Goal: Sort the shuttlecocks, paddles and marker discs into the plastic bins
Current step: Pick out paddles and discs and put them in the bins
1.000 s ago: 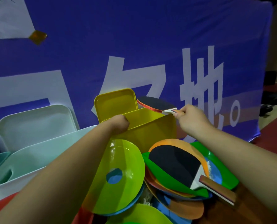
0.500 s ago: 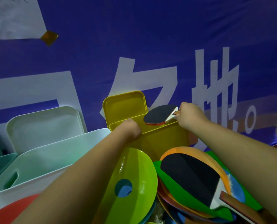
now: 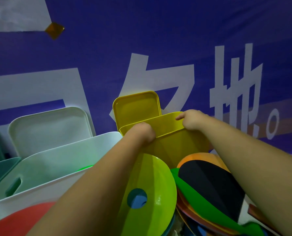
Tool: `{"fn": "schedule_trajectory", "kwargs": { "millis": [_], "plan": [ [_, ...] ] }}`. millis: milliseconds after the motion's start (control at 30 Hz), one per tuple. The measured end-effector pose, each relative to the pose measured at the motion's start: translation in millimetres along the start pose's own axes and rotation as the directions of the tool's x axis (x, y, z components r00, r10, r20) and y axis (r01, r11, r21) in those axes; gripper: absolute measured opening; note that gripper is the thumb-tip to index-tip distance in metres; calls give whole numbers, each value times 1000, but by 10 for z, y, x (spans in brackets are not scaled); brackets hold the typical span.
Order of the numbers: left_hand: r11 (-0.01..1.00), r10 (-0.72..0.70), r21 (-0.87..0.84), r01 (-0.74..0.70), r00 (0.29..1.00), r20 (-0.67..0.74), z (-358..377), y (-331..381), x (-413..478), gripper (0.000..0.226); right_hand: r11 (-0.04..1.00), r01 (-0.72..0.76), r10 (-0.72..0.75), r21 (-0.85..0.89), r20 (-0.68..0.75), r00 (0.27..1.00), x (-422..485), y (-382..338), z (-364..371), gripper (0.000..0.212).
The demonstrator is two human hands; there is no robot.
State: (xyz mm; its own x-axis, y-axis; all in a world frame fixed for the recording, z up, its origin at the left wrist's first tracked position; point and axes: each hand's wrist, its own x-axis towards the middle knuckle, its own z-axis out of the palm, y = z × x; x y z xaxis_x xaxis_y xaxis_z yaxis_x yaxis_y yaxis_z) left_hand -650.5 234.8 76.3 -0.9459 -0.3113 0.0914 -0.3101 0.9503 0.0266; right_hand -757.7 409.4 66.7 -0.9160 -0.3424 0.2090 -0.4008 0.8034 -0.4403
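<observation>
A: Banner point(image 3: 159, 40) fills the back. What stands against it?
B: We see the white bin point(image 3: 60, 160) at left and the yellow bin point(image 3: 181, 143) just beside it. A lime marker disc point(image 3: 155, 181) and a black paddle point(image 3: 210, 184) lie piled before the yellow bin.
A: Our hands?
B: Our left hand point(image 3: 141, 132) grips its near rim. Our right hand point(image 3: 192, 121) curls its fingers at the rim's right end; whether they hold anything, we cannot tell.

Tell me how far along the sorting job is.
Early. Done: something green sits in the white bin. In hand: left hand grips the yellow bin, right hand at its rim. Left: the black paddle, lime disc and other discs piled in front.
</observation>
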Motion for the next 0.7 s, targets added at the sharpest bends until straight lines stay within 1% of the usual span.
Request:
{"fn": "schedule_trajectory", "kwargs": {
  "millis": [100,200,300,400,467,533,600,700],
  "plan": [
    [1000,-16,10,16,1000,12,9,3,6,38,1000,4,-4,2,-46,999,-50,36,34,44],
    [999,-33,17,33,999,-12,-9,16,-22,37,1000,0,-2,-22,-113,994,-130,36,43,38],
    [999,-43,16,44,998,-44,-32,10,-86,36,1000,1,-7,-25,-211,977,-244,38,53,35],
    [998,-62,-18,60,992,-110,-72,-5,-216,33,996,31,-2,84,-323,946,-491,108,41,33],
    [998,-67,-25,64,984,-166,-138,2,-334,33,984,55,11,172,-360,933,-731,179,-15,30],
    [996,-68,-75,53,975,-211,-195,17,-448,30,968,60,34,243,-367,930,-1023,256,-103,28],
    [992,-35,-129,0,962,-269,-202,40,-585,31,960,50,54,277,-356,933,-1333,339,-196,28],
    [990,97,-62,-127,927,-363,-128,107,-904,33,951,13,82,309,-291,953,-1780,439,-313,28]
  ]
}}
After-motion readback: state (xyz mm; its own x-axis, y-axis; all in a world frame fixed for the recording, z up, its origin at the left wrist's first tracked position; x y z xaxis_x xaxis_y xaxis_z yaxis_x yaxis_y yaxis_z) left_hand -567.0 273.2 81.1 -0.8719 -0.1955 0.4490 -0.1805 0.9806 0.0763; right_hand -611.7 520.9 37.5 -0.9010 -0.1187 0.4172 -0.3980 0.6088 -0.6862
